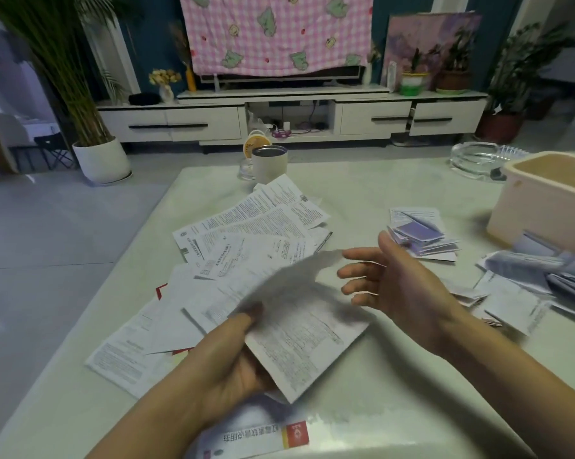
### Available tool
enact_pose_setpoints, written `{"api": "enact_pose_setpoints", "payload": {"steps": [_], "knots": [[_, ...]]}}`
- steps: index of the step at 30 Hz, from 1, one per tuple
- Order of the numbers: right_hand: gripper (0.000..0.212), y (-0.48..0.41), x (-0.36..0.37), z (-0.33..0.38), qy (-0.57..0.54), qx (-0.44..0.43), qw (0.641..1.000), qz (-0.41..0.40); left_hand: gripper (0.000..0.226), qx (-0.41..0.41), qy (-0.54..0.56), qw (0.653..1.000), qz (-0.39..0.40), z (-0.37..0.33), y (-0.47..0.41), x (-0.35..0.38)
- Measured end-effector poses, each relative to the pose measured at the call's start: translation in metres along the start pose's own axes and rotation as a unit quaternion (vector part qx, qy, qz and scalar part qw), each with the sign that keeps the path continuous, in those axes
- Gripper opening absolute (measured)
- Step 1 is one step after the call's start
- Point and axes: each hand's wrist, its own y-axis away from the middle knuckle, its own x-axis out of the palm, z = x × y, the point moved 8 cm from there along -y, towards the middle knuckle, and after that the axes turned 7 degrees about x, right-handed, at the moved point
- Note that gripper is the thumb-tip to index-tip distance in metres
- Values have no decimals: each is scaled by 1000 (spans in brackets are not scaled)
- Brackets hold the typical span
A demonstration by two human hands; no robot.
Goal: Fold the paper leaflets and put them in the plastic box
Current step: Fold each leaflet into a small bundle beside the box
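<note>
- The left hand (226, 356) grips a printed leaflet (307, 332) by its left edge, thumb on top and fingers curled beneath. The sheet's far end is raised and blurred.
- The right hand (393, 279) is just beside that far end, holding nothing, with fingers spread and relaxed and the palm turned toward the sheet.
- Unfolded leaflets (253, 226) lie fanned and overlapping beyond and left of the left hand.
- A red-banded leaflet (256, 437) lies flat under the left wrist at the near edge.
- A small pile of folded leaflets (420, 236) sits past the right hand, near the plastic box (537, 207) at the table's right edge. More papers (524, 270) are heaped in front of the box.
- The table (395, 379) is pale and glossy. A white cup (269, 162) and a glass ashtray (475, 159) stand at its far side.
- Across a grey floor stands a low white cabinet (200, 122), with a pink checked cloth (276, 31) hanging above it and a white plant pot (102, 160) to the left.
</note>
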Motion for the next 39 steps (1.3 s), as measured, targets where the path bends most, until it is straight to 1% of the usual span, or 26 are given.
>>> {"api": "enact_pose_setpoints", "payload": {"steps": [2,3,4,5,6,7,9,10,12,14,16,17,19,22,23,25,26,27,30,34,35,37,39], "knots": [[29,1,-1,-3,87,-16,996,-27,21,5,-7,1000,-2,-2,-3,-1],[18,2,-2,-3,161,-34,985,-52,20,12,-16,1000,-7,-4,-4,-3],[8,3,-5,-3,253,-61,962,-82,18,13,-31,999,-16,-6,-4,-5],[5,2,-6,-3,345,-88,929,-106,15,18,-43,999,-21,-9,-4,-8],[9,1,-5,-7,419,-106,895,-110,13,33,-65,997,-34,-12,-4,-11],[14,1,-4,-12,468,-109,872,-98,12,49,-99,993,-44,-15,-3,-14],[25,1,-1,-23,534,-111,836,-61,11,108,-195,971,-91,-27,1,-25],[31,1,2,-26,569,-123,811,-46,14,138,-220,958,-124,-35,6,-32],[46,4,7,-28,619,-154,770,-33,22,197,-256,931,-170,-51,14,-44],[63,7,14,-29,646,-182,741,-16,26,231,-301,906,-187,-60,18,-50],[70,9,24,-36,653,-183,734,28,32,228,-349,889,-190,-61,15,-56],[70,11,31,-40,652,-181,735,51,32,222,-356,888,-186,-60,14,-58],[69,17,39,-45,650,-177,734,87,19,210,-344,900,-166,-56,11,-52],[76,21,45,-51,659,-160,725,119,20,190,-267,931,-164,-53,8,-53],[79,21,45,-54,663,-146,723,126,27,179,-238,939,-170,-51,8,-54],[83,21,46,-56,670,-123,719,136,58,177,-205,946,-180,-51,6,-58],[83,21,46,-56,672,-115,719,139,65,185,-201,944,-188,-53,6,-58],[83,22,46,-56,672,-111,719,142,67,194,-201,940,-194,-56,7,-58],[84,22,49,-55,676,-110,715,142,62,201,-192,943,-185,-58,3,-55],[88,22,48,-55,666,-120,722,142,29,186,-232,946,-127,-49,-1,-39],[89,22,47,-55,661,-123,726,143,25,186,-240,946,-114,-47,-1,-34],[90,24,47,-55,652,-120,734,148,28,185,-263,942,-94,-44,-3,-26],[92,26,47,-54,649,-126,735,150,33,183,-274,940,-88,-43,-5,-22]]}}
